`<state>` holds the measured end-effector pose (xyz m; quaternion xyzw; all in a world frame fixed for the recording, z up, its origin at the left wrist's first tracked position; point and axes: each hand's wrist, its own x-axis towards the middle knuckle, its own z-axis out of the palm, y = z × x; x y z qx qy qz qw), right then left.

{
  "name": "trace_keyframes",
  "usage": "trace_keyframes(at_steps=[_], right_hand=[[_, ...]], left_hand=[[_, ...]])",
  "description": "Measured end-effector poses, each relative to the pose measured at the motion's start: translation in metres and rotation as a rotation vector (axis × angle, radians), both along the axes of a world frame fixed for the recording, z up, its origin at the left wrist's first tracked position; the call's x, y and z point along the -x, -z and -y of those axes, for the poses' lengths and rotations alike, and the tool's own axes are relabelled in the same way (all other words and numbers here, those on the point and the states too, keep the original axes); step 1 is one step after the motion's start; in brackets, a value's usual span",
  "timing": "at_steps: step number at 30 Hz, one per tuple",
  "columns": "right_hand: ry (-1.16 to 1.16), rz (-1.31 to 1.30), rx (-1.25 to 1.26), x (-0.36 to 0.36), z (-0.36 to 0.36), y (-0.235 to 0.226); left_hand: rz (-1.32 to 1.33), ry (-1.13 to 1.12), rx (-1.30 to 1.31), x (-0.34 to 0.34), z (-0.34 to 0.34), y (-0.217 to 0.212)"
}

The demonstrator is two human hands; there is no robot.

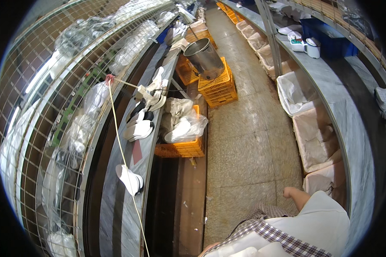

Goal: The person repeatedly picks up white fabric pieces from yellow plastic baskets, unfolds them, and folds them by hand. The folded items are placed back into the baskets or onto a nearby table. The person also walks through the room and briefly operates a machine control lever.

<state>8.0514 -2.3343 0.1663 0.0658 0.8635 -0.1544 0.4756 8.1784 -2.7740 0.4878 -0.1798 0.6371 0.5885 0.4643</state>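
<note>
My right hand hangs low over the aisle floor, beside the fabric-lined baskets on the right. It shows as a small rounded end beyond the white sleeve, and its finger positions are unclear. Nothing is visible in it. At the lower edge, a bit of bare skin shows beside my checked apron, with the left hand out of sight. White folded pieces lie against my front. A stack of white low-cut socks rests on the grey marble-patterned bench to my left.
More white and black socks lie farther up the bench. An orange crate holds bagged pieces; a metal bucket stands on stacked orange crates. Lined baskets line the right counter. A cord hangs by wire mesh shelving.
</note>
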Motion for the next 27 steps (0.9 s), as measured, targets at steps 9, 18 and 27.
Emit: trace_keyframes(at_steps=[9,18,27], right_hand=[[-0.283,-0.187,-0.004,0.010,0.082,-0.007],[-1.095,-0.267,0.112,-0.092,0.294,-0.018],[-1.478,0.005,0.518,-0.279,0.585,-0.034]], left_hand=[[-0.180,-0.249,0.179,-0.141,0.030,0.015],[-0.665,-0.675,0.296,-0.392,0.056,0.011],[-0.589,-1.280,0.352,-0.609,0.073,0.013]])
